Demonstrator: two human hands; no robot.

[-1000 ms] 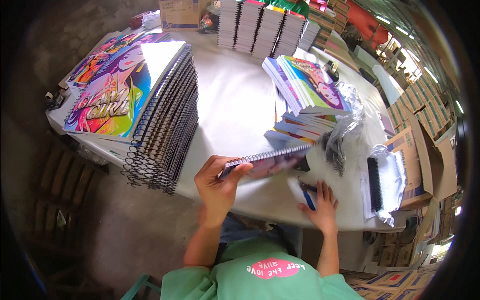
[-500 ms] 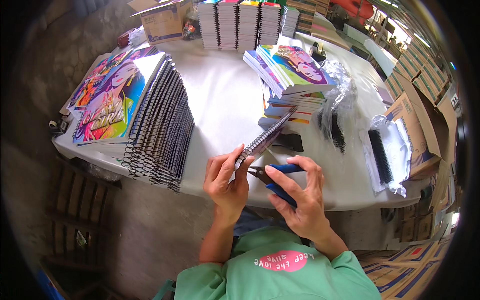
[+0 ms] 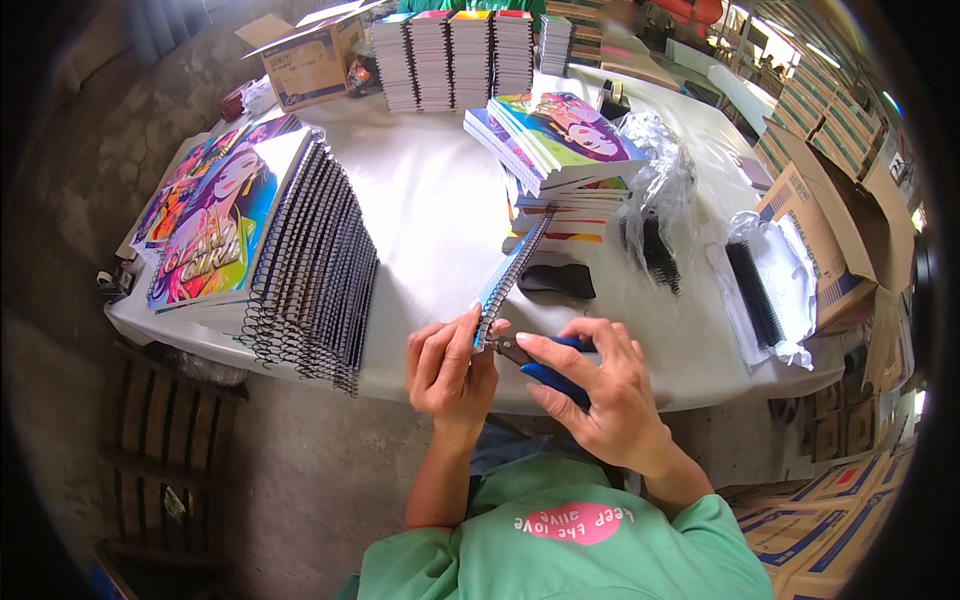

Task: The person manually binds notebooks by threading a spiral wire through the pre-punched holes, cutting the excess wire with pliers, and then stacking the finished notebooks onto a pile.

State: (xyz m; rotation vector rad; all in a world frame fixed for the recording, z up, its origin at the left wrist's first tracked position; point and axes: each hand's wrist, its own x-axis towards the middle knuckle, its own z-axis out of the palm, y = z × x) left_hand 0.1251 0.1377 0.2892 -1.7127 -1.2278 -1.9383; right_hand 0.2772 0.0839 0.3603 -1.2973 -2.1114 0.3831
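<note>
The left hand point(image 3: 450, 372) holds the near end of a spiral notebook point(image 3: 516, 272), coil side up, above the table point(image 3: 420, 260). The right hand point(image 3: 605, 400) grips blue-handled pliers point(image 3: 552, 382); their jaws are at the coil's near end. Beyond lies a black pad point(image 3: 557, 281), between a tall notebook stack point(image 3: 312, 270), left, and a book stack point(image 3: 560, 150), right. A notebook row point(image 3: 455, 62) stands farthest.

Grey floor point(image 3: 320, 450) (perhaps concrete), strip lights point(image 3: 822, 56) overhead

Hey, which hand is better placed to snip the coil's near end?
Probably the right hand: it holds the pliers, tips at the coil's near end. The left hand is occupied holding the notebook.
</note>
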